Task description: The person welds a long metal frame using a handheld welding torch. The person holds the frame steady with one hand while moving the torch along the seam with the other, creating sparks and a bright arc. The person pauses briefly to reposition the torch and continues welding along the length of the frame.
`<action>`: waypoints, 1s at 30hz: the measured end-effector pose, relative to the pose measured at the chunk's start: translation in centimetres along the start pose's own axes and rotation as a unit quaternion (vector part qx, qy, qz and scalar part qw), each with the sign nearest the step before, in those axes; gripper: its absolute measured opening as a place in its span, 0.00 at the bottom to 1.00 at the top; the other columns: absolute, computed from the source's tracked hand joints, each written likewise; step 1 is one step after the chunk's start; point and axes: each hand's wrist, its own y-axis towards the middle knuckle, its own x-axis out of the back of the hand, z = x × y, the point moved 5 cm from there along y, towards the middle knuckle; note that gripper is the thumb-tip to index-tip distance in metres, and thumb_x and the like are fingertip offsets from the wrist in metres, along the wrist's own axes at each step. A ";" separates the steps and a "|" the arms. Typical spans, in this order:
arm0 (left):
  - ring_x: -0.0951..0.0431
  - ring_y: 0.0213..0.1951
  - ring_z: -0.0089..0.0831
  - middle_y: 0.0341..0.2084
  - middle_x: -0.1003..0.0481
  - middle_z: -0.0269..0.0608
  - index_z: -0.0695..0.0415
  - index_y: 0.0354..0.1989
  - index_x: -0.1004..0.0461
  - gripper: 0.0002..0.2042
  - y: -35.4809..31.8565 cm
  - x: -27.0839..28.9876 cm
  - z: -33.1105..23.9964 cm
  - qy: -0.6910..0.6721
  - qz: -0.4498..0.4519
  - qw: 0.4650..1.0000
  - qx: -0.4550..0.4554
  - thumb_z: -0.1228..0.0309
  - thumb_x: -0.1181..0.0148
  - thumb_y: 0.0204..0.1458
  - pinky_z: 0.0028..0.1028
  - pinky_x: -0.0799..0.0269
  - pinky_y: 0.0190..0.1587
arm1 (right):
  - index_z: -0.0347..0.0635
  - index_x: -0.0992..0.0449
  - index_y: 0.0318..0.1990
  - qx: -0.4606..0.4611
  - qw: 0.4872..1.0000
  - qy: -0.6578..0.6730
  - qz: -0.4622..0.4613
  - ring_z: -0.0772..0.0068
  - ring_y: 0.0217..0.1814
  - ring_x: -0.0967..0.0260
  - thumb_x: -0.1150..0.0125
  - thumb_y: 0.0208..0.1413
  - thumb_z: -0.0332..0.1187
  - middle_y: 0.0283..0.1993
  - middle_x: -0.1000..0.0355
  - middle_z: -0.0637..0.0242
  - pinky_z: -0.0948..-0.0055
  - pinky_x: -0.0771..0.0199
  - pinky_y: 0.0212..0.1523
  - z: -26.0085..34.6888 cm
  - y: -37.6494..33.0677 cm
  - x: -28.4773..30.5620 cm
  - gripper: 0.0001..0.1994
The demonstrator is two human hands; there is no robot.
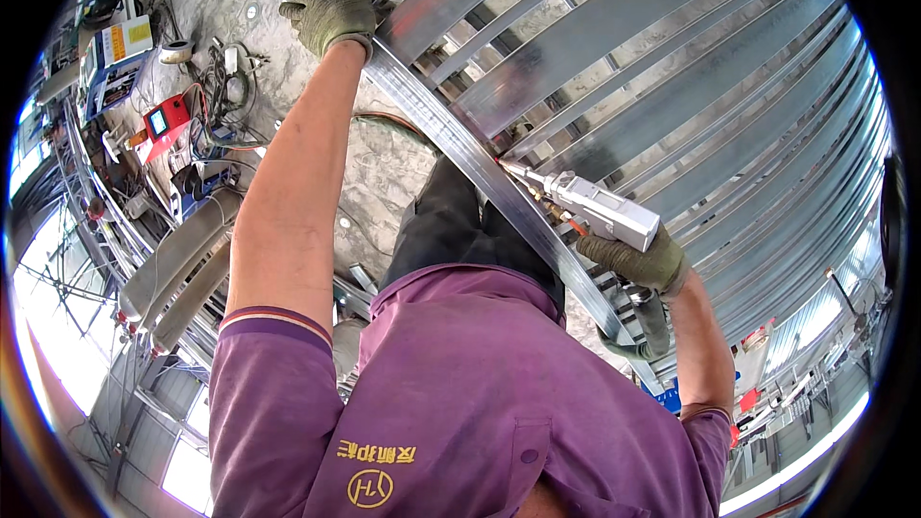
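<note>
A person in a purple short-sleeved shirt [460,403] is leaning over a large frame of galvanised steel slats [672,86], seen from above. The left hand [331,11], in an olive work glove, is gripping the long steel edge rail [451,134] near its far end, fingers wrapped around the metal. The right hand [638,264], gloved the same way, is holding a white handheld welding gun [600,209] with its fingers closed around the handle, and the gun's nozzle is touching the same rail where a slat is meeting it, just above the person's dark trousers [446,221]. A thick hose [643,336] is hanging from below the right hand. On the concrete floor [384,163] to the left, a red machine [165,120] and tangled cables [225,77] are lying well apart from the frame.
</note>
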 end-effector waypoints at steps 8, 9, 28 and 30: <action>0.32 0.74 0.67 0.80 0.49 0.77 0.66 0.82 0.50 0.51 0.3 -0.4 0.4 0.008 -0.005 1.000 -0.005 0.38 0.40 0.63 0.53 0.28 0.72 | 0.43 0.15 0.63 0.030 0.999 -0.016 0.005 0.77 0.54 0.17 0.16 0.60 0.39 0.55 0.12 0.65 0.69 0.17 0.57 0.1 0.0 -0.3 0.25; 0.31 0.74 0.67 0.80 0.49 0.77 0.66 0.82 0.50 0.52 0.1 -0.3 0.1 0.009 -0.004 1.000 -0.005 0.37 0.40 0.63 0.53 0.28 0.72 | 0.43 0.15 0.62 0.028 0.999 -0.017 0.005 0.76 0.54 0.17 0.16 0.61 0.39 0.55 0.12 0.65 0.69 0.17 0.57 0.0 0.0 -0.3 0.25; 0.26 0.69 0.66 0.76 0.44 0.75 0.65 0.77 0.46 0.48 0.5 -0.5 0.3 0.018 -0.021 1.000 -0.011 0.38 0.38 0.62 0.53 0.24 0.67 | 0.39 0.16 0.63 0.018 1.000 -0.016 0.011 0.73 0.56 0.17 0.15 0.59 0.39 0.56 0.12 0.60 0.69 0.18 0.58 0.4 0.0 -0.4 0.27; 0.28 0.71 0.66 0.77 0.44 0.75 0.65 0.78 0.46 0.48 0.3 -0.6 0.2 0.015 -0.027 0.999 -0.015 0.38 0.39 0.62 0.53 0.25 0.68 | 0.39 0.16 0.63 0.019 0.999 -0.026 0.010 0.74 0.56 0.17 0.15 0.59 0.39 0.57 0.12 0.60 0.69 0.18 0.58 0.3 0.0 -0.4 0.27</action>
